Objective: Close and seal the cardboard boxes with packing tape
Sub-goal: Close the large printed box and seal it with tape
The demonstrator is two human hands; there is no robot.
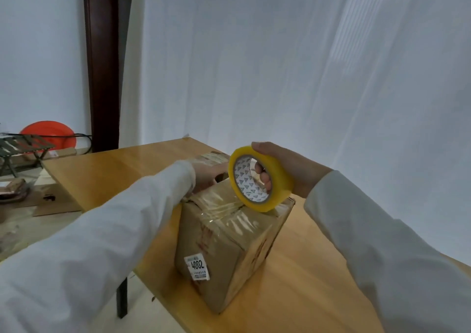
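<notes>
Cardboard box [229,251]: brown, flaps closed, standing on the wooden worktop [293,294] near its middle, one corner toward the viewer; clear tape strips already across the top seam and down the near face; white label reading 4002 [197,267] on the lower near side; red printing on the side faces, not legible; a second taped box [212,157] just behind it, mostly hidden by the hand
Roll of packing tape [260,178]: yellowish, patterned paper core, held on edge with its lower rim touching the right end of the box top
Right hand [288,169]: white sleeve; fingers [263,177] hooked through the core, thumb over the outer rim, gripping the roll
Left hand [207,176]: white sleeve; resting on the far left part of the box top; whether its fingers lie flat or curled cannot be told, the sleeve and roll covering them
Surroundings: white cloth backdrop [280,65]; dark wooden post [102,65] at left; orange round object [48,134] and a small folding stool [23,146] beyond the worktop's left edge; flat cardboard pieces [53,200] on the floor
</notes>
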